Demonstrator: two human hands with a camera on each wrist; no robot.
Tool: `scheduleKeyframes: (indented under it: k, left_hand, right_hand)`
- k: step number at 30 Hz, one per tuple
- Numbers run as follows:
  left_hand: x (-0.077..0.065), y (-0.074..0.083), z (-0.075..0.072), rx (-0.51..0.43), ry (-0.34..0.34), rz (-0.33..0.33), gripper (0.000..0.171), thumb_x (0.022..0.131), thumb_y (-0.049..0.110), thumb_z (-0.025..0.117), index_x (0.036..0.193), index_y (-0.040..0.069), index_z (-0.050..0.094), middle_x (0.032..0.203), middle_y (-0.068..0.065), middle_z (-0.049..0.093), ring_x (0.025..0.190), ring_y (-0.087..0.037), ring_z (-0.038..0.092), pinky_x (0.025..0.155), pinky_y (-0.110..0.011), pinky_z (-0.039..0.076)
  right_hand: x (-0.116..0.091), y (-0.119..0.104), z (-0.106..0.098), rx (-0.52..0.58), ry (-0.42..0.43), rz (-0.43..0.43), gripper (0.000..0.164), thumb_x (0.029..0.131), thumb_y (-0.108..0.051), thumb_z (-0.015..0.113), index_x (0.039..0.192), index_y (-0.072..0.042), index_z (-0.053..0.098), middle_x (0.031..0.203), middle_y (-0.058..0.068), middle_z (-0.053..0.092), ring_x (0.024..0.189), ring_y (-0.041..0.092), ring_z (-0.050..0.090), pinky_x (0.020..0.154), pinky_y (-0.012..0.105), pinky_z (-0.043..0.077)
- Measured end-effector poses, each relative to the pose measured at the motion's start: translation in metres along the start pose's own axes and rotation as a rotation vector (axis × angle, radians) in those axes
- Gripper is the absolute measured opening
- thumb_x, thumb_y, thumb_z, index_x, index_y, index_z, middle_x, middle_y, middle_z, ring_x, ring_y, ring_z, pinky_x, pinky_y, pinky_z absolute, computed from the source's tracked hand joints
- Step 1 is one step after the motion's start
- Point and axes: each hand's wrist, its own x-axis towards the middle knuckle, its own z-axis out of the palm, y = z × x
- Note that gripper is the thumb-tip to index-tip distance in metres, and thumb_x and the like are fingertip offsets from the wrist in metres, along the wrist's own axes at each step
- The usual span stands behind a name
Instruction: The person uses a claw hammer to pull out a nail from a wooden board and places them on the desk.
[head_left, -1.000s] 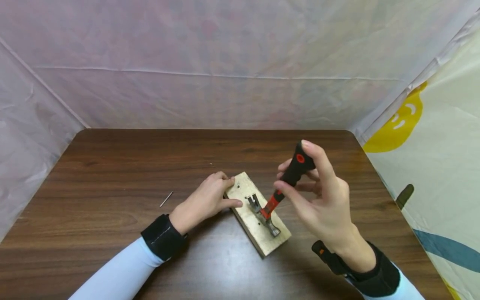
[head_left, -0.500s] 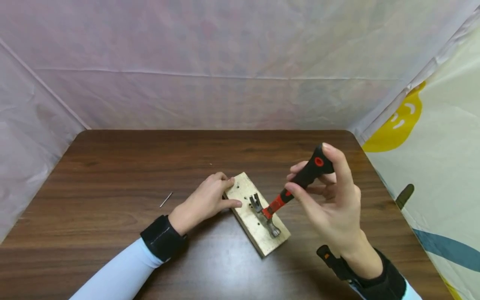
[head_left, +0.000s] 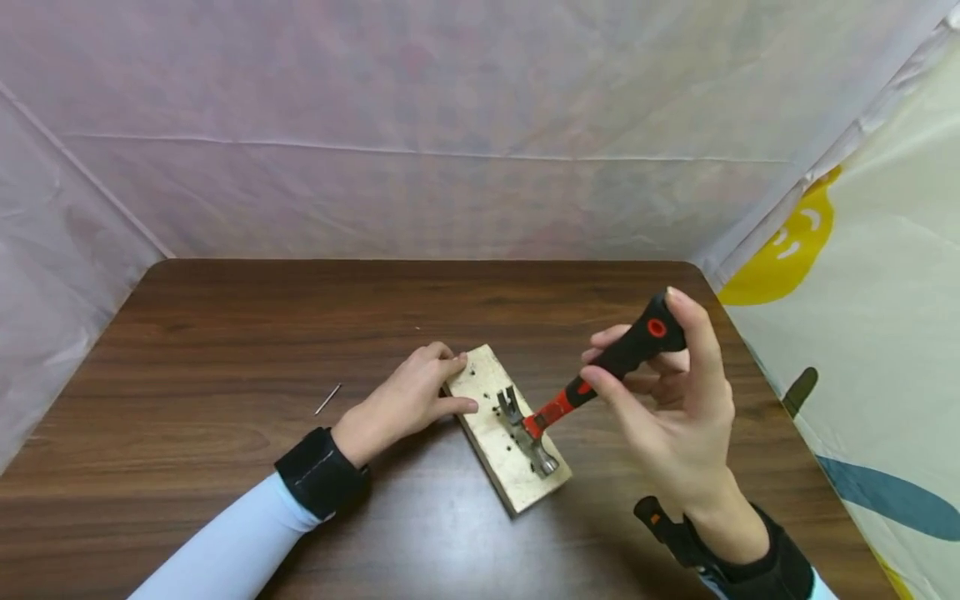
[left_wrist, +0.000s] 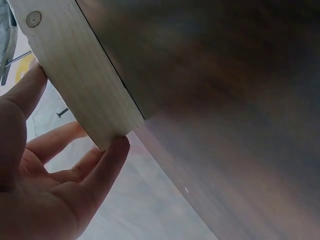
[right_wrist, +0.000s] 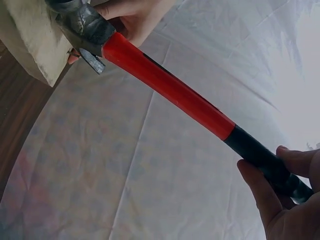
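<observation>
My left hand (head_left: 408,400) grips the far left end of a pale wooden block (head_left: 525,487) lying on the table; the left wrist view shows thumb and fingertips along the edges of this block (left_wrist: 80,75). Several dark spots dot its top, and a nail (left_wrist: 62,113) sticks out from that face. Over the block, a claw hammer (head_left: 555,408) has its metal head close to the top, claw toward the far end. My right hand (head_left: 678,408) holds the hammer's black grip (right_wrist: 260,155) near its end between thumb and fingers, handle slanting up to the right.
A loose nail (head_left: 327,399) lies on the brown wooden table (head_left: 225,333) left of my left hand. Pale cloth (head_left: 450,200) hangs behind the table, and a patterned sheet (head_left: 885,367) at its right. A dark strap (head_left: 322,471) circles my left wrist.
My right hand has swung the hammer handle to the right and lower, while the head stays over the block. The left hand keeps its hold, and the block has hardly shifted.
</observation>
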Motion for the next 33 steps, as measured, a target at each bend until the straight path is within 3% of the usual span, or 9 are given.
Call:
scheduleKeyframes:
  k: [7, 11, 17, 21, 25, 30, 33]
  left_hand:
    - [0.001, -0.006, -0.001, -0.04, -0.022, 0.039, 0.074, 0.092, 0.035, 0.079, 0.145, -0.008, 0.052, 0.125, -0.023, 0.058, 0.109, -0.033, 0.057, 0.092, -0.045, 0.05]
    - [0.005, -0.009, -0.003, -0.078, -0.07, 0.027, 0.072, 0.095, 0.032, 0.076, 0.148, -0.008, 0.048, 0.128, -0.022, 0.055, 0.112, -0.032, 0.055, 0.093, -0.044, 0.049]
    - [0.006, -0.01, -0.004, -0.116, -0.115, -0.008, 0.072, 0.099, 0.03, 0.072, 0.153, -0.005, 0.041, 0.142, -0.024, 0.045, 0.129, -0.036, 0.046, 0.103, -0.047, 0.044]
    - [0.005, -0.006, -0.001, -0.085, -0.024, 0.069, 0.07, 0.096, 0.028, 0.075, 0.152, -0.002, 0.046, 0.149, -0.025, 0.04, 0.138, -0.039, 0.04, 0.111, -0.053, 0.037]
    - [0.006, 0.0, 0.001, -0.079, 0.133, 0.22, 0.06, 0.09, 0.024, 0.081, 0.142, 0.006, 0.06, 0.142, -0.016, 0.053, 0.132, -0.032, 0.049, 0.11, -0.058, 0.032]
    - [0.01, 0.006, 0.003, -0.1, 0.261, 0.359, 0.036, 0.087, 0.018, 0.083, 0.121, 0.01, 0.072, 0.119, -0.003, 0.071, 0.112, -0.021, 0.064, 0.097, -0.049, 0.043]
    - [0.011, 0.007, 0.004, -0.116, 0.291, 0.406, 0.024, 0.088, 0.014, 0.082, 0.111, 0.009, 0.075, 0.108, -0.002, 0.074, 0.1, -0.017, 0.069, 0.085, -0.039, 0.051]
  right_hand:
    - [0.003, -0.001, -0.001, 0.048, 0.004, -0.024, 0.076, 0.084, 0.01, 0.079, 0.147, 0.01, 0.036, 0.104, 0.03, 0.066, 0.088, 0.028, 0.072, 0.075, 0.031, 0.06]
    - [0.005, -0.001, -0.001, 0.092, 0.026, -0.041, 0.076, 0.083, 0.015, 0.078, 0.147, 0.01, 0.036, 0.103, 0.034, 0.066, 0.088, 0.031, 0.072, 0.075, 0.033, 0.061]
    - [0.007, -0.002, -0.002, 0.096, 0.046, -0.043, 0.076, 0.083, 0.016, 0.077, 0.147, 0.009, 0.037, 0.103, 0.034, 0.065, 0.088, 0.032, 0.072, 0.075, 0.034, 0.061]
    - [0.008, -0.002, -0.002, 0.087, 0.044, -0.048, 0.077, 0.082, 0.016, 0.078, 0.147, 0.009, 0.036, 0.103, 0.033, 0.065, 0.088, 0.032, 0.072, 0.075, 0.034, 0.061]
    - [0.01, -0.002, -0.002, 0.088, 0.05, -0.057, 0.077, 0.082, 0.016, 0.078, 0.147, 0.009, 0.036, 0.102, 0.034, 0.065, 0.088, 0.032, 0.072, 0.074, 0.034, 0.061]
    - [0.013, -0.003, -0.002, 0.082, 0.063, -0.054, 0.078, 0.082, 0.016, 0.078, 0.146, 0.008, 0.036, 0.102, 0.033, 0.065, 0.086, 0.032, 0.072, 0.073, 0.034, 0.061]
    - [0.014, -0.004, -0.001, 0.09, 0.067, -0.053, 0.078, 0.081, 0.016, 0.078, 0.146, 0.007, 0.037, 0.102, 0.033, 0.064, 0.086, 0.032, 0.072, 0.073, 0.034, 0.061]
